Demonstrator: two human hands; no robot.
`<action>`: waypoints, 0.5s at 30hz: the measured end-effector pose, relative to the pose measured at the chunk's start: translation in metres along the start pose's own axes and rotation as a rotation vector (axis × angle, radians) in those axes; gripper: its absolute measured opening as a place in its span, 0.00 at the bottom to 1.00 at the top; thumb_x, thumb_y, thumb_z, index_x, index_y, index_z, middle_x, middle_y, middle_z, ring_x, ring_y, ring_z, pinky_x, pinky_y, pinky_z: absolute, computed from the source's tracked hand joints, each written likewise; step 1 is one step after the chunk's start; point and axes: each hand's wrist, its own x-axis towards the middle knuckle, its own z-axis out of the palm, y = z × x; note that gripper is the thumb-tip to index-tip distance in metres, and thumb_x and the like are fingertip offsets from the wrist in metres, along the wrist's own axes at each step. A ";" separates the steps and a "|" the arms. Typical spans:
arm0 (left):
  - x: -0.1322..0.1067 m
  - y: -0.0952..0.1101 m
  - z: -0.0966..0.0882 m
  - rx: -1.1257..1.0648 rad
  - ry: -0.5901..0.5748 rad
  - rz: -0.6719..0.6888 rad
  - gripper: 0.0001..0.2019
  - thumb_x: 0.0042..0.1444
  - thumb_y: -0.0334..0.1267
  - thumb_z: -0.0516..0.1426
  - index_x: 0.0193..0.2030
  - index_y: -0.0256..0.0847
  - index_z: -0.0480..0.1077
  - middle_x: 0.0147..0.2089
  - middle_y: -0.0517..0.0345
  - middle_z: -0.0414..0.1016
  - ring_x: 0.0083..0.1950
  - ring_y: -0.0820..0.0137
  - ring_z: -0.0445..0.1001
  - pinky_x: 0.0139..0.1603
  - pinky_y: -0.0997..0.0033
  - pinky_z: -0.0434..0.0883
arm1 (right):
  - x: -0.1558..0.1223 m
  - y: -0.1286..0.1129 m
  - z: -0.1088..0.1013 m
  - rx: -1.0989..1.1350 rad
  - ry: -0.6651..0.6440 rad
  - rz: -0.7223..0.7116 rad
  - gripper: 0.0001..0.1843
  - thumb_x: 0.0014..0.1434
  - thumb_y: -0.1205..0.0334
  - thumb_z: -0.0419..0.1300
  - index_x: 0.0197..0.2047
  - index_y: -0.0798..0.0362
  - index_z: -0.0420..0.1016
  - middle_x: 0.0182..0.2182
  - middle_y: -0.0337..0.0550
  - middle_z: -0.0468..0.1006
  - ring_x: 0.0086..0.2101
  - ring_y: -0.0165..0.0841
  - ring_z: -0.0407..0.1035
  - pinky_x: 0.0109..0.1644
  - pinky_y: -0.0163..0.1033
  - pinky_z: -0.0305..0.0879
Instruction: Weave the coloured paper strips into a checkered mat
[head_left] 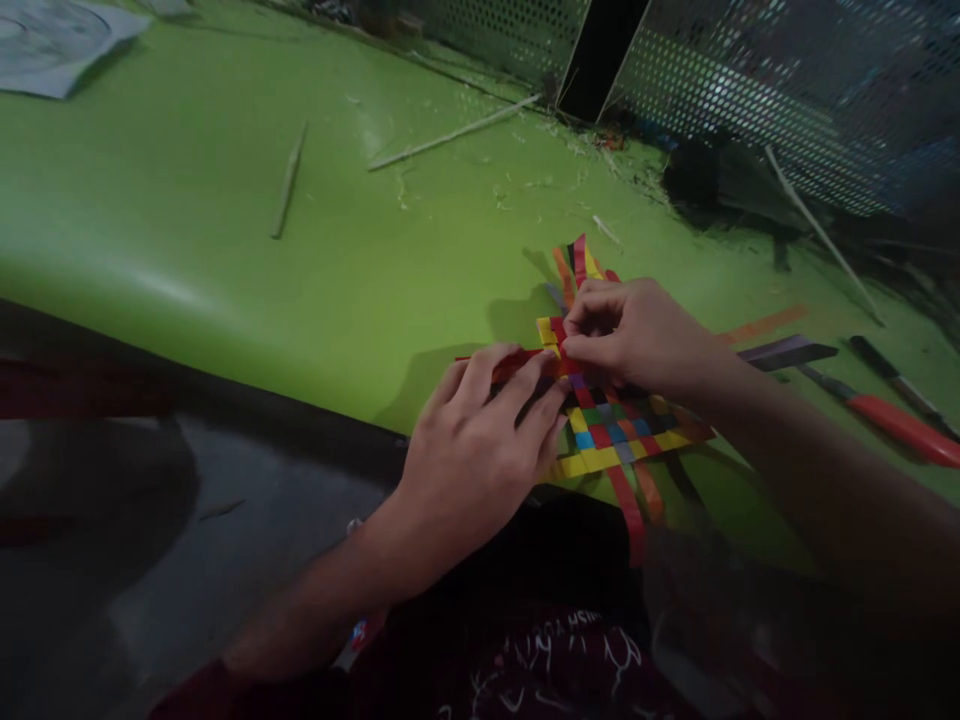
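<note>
A woven mat of coloured paper strips (600,432) lies near the table's front edge, with loose ends in red, orange, yellow and purple sticking out on several sides. My left hand (487,435) rests on its left part, fingers spread and pressing down beside a red strip (534,358). At the mat's upper part, the thumb and forefinger of my right hand (619,330) pinch together on what looks like a red strip. The fingers hide much of the pinched spot.
Right of the mat lie a red-handled tool (900,425) and a black pen-like stick (896,378). Thin pale sticks (454,133) and a pointed one (289,185) lie farther back on the green table (225,250). A perforated metal screen (750,90) borders the rear.
</note>
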 end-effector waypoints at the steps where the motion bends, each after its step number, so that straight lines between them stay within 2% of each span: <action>1: 0.000 0.000 0.000 -0.002 0.000 -0.001 0.15 0.70 0.36 0.54 0.58 0.37 0.77 0.62 0.51 0.78 0.61 0.49 0.72 0.56 0.49 0.75 | 0.001 0.000 -0.001 -0.011 -0.006 -0.013 0.09 0.52 0.69 0.66 0.23 0.54 0.72 0.25 0.37 0.72 0.20 0.24 0.61 0.23 0.34 0.59; 6: -0.001 0.000 0.001 -0.013 -0.007 0.000 0.15 0.70 0.36 0.54 0.58 0.38 0.77 0.62 0.52 0.77 0.62 0.50 0.71 0.58 0.49 0.73 | 0.002 0.002 -0.002 0.077 -0.040 0.013 0.10 0.52 0.70 0.68 0.24 0.53 0.72 0.25 0.35 0.73 0.16 0.22 0.61 0.18 0.33 0.59; 10: -0.001 0.001 0.000 -0.032 -0.010 -0.019 0.15 0.70 0.35 0.54 0.59 0.37 0.76 0.63 0.52 0.77 0.62 0.51 0.71 0.59 0.50 0.73 | -0.001 0.002 -0.002 0.159 -0.069 0.068 0.11 0.53 0.68 0.69 0.25 0.52 0.70 0.18 0.33 0.71 0.14 0.25 0.64 0.15 0.32 0.59; 15: 0.000 0.001 0.000 -0.037 -0.011 -0.035 0.15 0.70 0.35 0.54 0.58 0.38 0.77 0.63 0.49 0.76 0.62 0.51 0.71 0.58 0.50 0.73 | -0.004 0.001 0.000 0.197 -0.043 0.089 0.13 0.53 0.69 0.69 0.25 0.52 0.69 0.17 0.32 0.71 0.13 0.24 0.63 0.14 0.31 0.57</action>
